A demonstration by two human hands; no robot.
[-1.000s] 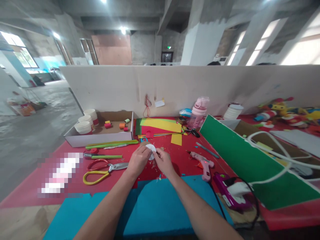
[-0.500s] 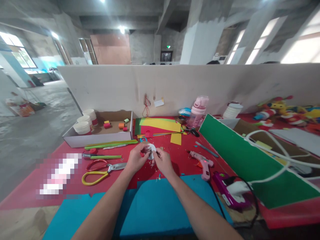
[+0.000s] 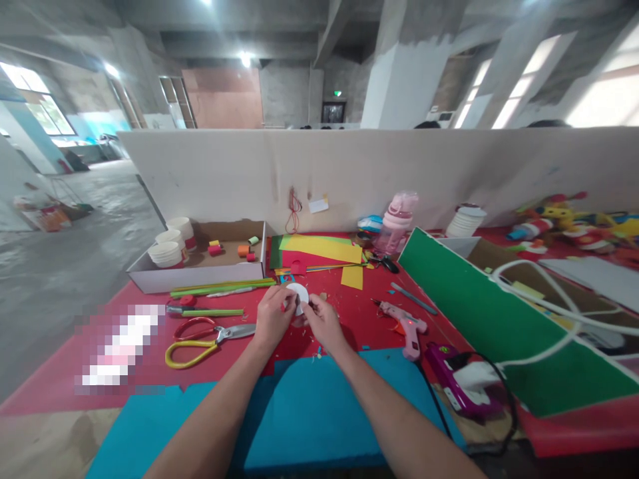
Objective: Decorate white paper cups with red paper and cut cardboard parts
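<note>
A small white paper disc (image 3: 301, 293) is held up between my two hands over the red table covering. My left hand (image 3: 273, 316) pinches it from the left, and a bit of something red shows at those fingertips. On its lower right edge, my right hand (image 3: 324, 320) has closed its thumb and fingers. Scissors (image 3: 214, 340) with one red and one yellow handle lie beside my left wrist, blades toward it. To the right of my right hand rests a pink glue gun (image 3: 405, 327) with its red light on. Small paper scraps lie beneath the hands.
An open box (image 3: 200, 276) with paper cups (image 3: 166, 255) and small rolls stands at the back left. Coloured paper sheets (image 3: 322, 250) lie ahead. A pink bottle (image 3: 397, 223), a green-sided box (image 3: 489, 319) and a purple power strip (image 3: 462, 389) are at right.
The white disc has turned in my fingers and shows more of its face. Both hands have shifted only slightly.
</note>
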